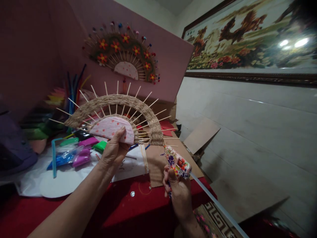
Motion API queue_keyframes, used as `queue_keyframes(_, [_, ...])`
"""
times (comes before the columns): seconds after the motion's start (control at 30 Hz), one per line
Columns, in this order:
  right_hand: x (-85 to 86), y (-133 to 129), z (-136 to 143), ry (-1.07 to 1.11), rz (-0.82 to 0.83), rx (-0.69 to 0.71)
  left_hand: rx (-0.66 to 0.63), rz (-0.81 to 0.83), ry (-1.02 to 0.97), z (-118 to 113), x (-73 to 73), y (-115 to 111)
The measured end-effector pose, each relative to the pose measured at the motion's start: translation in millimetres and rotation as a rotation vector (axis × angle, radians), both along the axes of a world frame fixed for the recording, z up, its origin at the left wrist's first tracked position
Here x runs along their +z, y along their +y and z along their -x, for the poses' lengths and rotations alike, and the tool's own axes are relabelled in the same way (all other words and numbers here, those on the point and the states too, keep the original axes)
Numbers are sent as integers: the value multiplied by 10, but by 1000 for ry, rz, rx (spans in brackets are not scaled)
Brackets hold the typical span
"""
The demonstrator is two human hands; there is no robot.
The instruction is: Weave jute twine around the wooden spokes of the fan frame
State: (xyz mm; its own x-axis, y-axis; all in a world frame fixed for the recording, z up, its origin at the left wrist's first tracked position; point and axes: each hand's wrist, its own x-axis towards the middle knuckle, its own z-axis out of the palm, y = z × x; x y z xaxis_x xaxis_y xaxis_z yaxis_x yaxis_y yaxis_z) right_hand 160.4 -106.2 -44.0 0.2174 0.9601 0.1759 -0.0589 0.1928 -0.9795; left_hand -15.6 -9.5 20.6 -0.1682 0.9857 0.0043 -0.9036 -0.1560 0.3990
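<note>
My left hand (115,148) pinches a woven fan (121,99) by its pink dotted half-round centre, thumb on the front. Thin wooden sticks spread out from that centre, and a band of brown twine is woven through them in an arc. Lower right, my right hand (179,188) is wrapped round a glue gun (178,162) covered in colourful patterned material. A long whitish glue stick (218,205) runs out of its back end. The gun's tip is at the lower right end of the twine band; whether they touch I cannot tell.
A finished-looking fan with orange flowers (126,53) hangs on a pink board (168,66) behind. Colourful clay packets (81,155), a white disc (60,183) and a cardboard sheet (158,172) lie on the red tablecloth (119,211). A framed horse picture (247,43) hangs at right.
</note>
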Motion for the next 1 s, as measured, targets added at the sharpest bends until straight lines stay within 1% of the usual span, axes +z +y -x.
queue_keyframes(0.33, [12, 1, 10, 7, 25, -7, -2, -13, 11, -4, 4, -8])
queue_keyframes(0.53, [8, -9, 9, -9, 25, -22, -7, -16, -3, 2, -13, 11])
queue_keyframes(1.0, [7, -12, -3, -28, 22, -17, -5, -19, -6, -1, -2, -4])
